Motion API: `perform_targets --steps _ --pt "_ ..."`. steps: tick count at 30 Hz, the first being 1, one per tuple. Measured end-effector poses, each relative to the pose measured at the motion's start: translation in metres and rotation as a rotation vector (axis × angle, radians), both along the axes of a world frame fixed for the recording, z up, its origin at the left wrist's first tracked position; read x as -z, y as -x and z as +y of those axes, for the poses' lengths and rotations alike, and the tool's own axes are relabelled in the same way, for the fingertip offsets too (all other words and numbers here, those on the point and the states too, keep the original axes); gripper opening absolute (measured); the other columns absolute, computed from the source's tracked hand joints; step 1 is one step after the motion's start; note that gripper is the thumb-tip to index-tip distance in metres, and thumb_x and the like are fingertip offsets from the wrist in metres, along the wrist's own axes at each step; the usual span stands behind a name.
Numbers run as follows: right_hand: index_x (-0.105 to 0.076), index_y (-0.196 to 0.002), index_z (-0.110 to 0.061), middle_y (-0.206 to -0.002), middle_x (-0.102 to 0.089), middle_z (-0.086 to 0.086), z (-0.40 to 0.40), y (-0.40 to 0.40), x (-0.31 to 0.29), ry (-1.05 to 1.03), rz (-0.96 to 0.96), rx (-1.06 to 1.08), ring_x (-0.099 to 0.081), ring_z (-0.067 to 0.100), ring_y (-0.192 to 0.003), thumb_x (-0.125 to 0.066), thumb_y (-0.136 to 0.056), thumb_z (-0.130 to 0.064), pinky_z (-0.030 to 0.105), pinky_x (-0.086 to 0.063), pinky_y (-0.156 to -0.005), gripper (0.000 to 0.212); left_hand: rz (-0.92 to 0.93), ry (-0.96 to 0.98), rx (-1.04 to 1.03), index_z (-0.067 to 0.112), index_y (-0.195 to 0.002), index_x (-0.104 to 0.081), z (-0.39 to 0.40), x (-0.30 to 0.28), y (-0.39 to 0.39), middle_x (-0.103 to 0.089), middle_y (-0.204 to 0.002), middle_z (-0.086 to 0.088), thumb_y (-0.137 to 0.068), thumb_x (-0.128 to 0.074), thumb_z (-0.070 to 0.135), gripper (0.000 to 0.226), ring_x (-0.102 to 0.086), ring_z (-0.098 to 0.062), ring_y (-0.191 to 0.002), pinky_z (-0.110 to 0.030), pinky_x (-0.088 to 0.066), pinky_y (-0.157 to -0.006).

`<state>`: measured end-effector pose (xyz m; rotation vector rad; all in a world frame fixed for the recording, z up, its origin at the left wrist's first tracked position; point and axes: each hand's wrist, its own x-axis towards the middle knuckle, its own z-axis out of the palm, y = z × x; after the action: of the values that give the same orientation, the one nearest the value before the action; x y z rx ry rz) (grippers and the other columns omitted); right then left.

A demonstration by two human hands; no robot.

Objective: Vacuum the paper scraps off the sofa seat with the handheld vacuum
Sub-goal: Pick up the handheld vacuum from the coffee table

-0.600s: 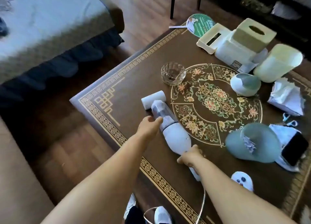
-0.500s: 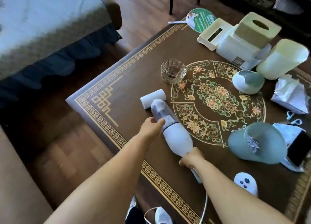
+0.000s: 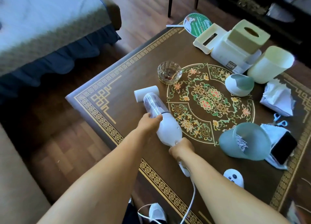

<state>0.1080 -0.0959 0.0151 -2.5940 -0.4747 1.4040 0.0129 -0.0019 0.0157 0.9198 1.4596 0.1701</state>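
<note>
Wood flooring (image 3: 70,149) is surrounding a low brown worktop (image 3: 127,82) patterned with gold borders and a floral medallion; a sofa (image 3: 42,20) with a pale seat and dark skirt is standing well apart at upper left. Paper scraps on that seat: cannot tell, view blurred.

Handheld vacuum (image 3: 161,121) is lying on the worktop near its left edge, white nozzle head pointing away from the person, clear dust cup behind it, white body toward the person. Left hand (image 3: 149,122) is wrapping around the vacuum where the clear cup meets the white body. Right hand (image 3: 181,148) is closing around the handle end. White cord (image 3: 191,200) is trailing from the handle down off the near edge.

Glass ashtray (image 3: 169,72) is sitting just beyond the nozzle. Teal bin (image 3: 244,141) is lying tipped on its side to the right, shredded paper showing in its mouth. Phone (image 3: 283,147) is resting beside it. Tissue box (image 3: 247,36) is sitting at the far corner.
</note>
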Motion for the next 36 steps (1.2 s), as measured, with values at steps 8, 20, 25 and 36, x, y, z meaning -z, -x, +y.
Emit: perform_targets --steps 8,20,25,36 --pt "-0.056 -0.116 -0.004 -0.108 -0.062 0.016 0.016 0.048 -0.071 -0.307 0.063 -0.080 -0.061 0.031 -0.092 -0.051 -0.097 -0.021 0.028 -0.041 -0.068 0.025 -0.107 -0.086 -0.344 0.021 -0.144 -0.032 0.003 -0.076 0.033 -0.050 -0.137 -0.004 -0.065 -0.063 0.063 0.095 -0.056 -0.031 -0.118 -0.049 -0.048 -0.099" --pt "-0.061 -0.100 -0.012 -0.100 -0.071 0.013 -0.001 0.145 -0.153 -0.499 0.187 -0.406 -0.067 0.034 -0.095 -0.066 -0.070 -0.038 0.047 -0.056 -0.080 0.040 -0.235 -0.277 -0.707 0.021 -0.137 -0.041 -0.039 -0.179 0.142 -0.062 -0.123 -0.009 -0.059 -0.081 0.055 0.094 -0.065 -0.032 -0.102 -0.054 -0.053 -0.089" --pt "-0.066 -0.096 -0.010 -0.093 -0.072 0.013 -0.015 0.184 -0.187 -0.532 0.298 -0.473 -0.068 0.032 -0.087 -0.061 -0.050 -0.030 0.043 -0.056 -0.075 0.050 -0.260 -0.300 -0.806 0.014 -0.130 -0.051 -0.057 -0.196 0.190 -0.067 -0.117 -0.010 -0.062 -0.083 0.053 0.084 -0.068 -0.032 -0.095 -0.050 -0.056 -0.080" --pt "-0.062 -0.072 -0.014 -0.062 -0.058 0.004 -0.031 0.270 -0.211 -0.503 0.622 -0.608 -0.056 0.017 -0.054 -0.076 -0.077 -0.023 0.027 -0.046 -0.056 0.017 -0.298 -0.332 -0.887 0.009 -0.131 -0.048 -0.084 -0.217 0.298 -0.065 -0.117 -0.015 -0.080 -0.076 0.039 0.066 -0.067 -0.027 -0.085 -0.036 -0.057 -0.066"
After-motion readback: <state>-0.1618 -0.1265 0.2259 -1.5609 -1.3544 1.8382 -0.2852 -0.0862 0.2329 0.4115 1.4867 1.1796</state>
